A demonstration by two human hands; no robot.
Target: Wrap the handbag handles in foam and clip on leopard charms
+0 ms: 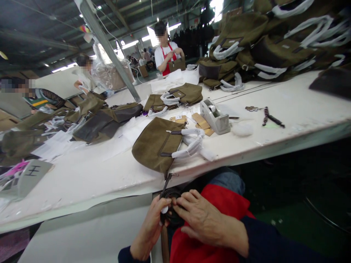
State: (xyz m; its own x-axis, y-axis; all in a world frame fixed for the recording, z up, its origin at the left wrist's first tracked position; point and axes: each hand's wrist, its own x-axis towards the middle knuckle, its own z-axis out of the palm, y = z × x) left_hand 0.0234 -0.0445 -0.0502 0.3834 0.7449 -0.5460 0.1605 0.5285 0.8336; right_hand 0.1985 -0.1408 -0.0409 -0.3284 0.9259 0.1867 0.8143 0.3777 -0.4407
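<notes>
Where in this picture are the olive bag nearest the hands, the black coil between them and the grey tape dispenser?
Olive bag [155,145], head view: fabric body.
Black coil [174,218], head view: its lower part.
Grey tape dispenser [218,122], head view: its casing.

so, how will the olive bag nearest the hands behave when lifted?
Probably floppy: the bag has a soft-looking fabric body. Its handles may feel slippery in their white wrapping. Lifting could tug the strap running from its near corner to the left hand.

olive bag [149,144] with white-wrapped handles [197,138] at centre, white table [90,179] mid-frame, grey tape dispenser [219,122] right of centre, red cloth [219,204] (navy sleeve [265,237] alongside) at bottom, dark green floor [285,197] lower right
</notes>
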